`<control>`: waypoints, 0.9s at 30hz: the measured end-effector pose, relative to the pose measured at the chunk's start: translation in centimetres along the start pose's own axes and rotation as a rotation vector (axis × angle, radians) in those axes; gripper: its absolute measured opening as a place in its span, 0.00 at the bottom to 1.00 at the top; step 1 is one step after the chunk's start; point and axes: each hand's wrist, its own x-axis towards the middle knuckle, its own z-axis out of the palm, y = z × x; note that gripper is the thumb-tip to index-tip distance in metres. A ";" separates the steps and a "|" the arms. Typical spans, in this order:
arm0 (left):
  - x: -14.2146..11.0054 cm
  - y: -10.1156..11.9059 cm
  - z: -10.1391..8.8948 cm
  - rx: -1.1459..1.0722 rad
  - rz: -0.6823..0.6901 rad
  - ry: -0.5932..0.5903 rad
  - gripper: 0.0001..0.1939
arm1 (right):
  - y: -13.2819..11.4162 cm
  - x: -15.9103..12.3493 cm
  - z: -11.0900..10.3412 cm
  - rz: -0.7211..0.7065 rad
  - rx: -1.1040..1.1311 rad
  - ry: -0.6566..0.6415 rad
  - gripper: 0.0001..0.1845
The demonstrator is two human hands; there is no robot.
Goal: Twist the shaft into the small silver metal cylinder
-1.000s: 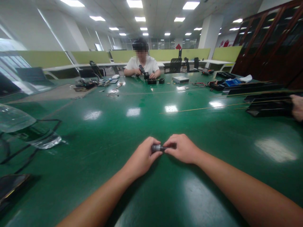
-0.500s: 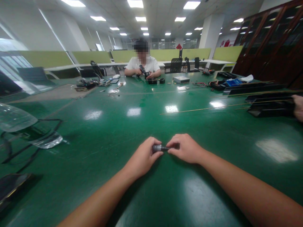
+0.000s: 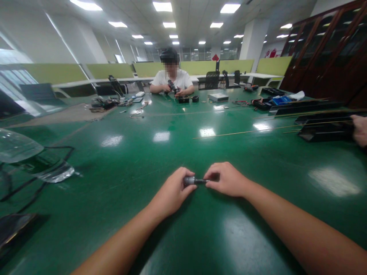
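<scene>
Between my two hands, just above or on the green table, lies a small dark grey cylindrical tool with a thin black shaft pointing right. My left hand grips the thick grey end between thumb and fingers. My right hand pinches the far tip of the shaft, with a length of shaft showing between the hands. The tip itself is hidden by my right fingers, and the tool's exact kind cannot be made out.
At left lie a clear plastic bottle, a black cable and a dark phone-like device. Black channels with thin rods stand at right, near another person's hand. Across the table a person handles a dark tool.
My right hand has moved slightly right along the shaft, so more of it shows between my hands. My left hand keeps its grip on the grey end.
</scene>
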 end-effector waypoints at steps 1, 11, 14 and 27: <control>0.0 0.0 0.0 0.003 0.000 0.001 0.11 | 0.0 0.0 -0.1 -0.001 0.002 -0.004 0.05; 0.0 0.2 -0.1 0.013 -0.010 0.002 0.12 | 0.2 -0.4 -0.9 0.043 0.009 -0.043 0.05; 0.0 0.2 -0.1 0.007 -0.014 -0.005 0.12 | 0.2 -0.4 -1.2 0.055 0.011 -0.055 0.05; -0.1 0.0 -0.1 0.007 -0.022 -0.004 0.12 | 1.6 -0.6 -2.6 0.158 0.043 -0.144 0.07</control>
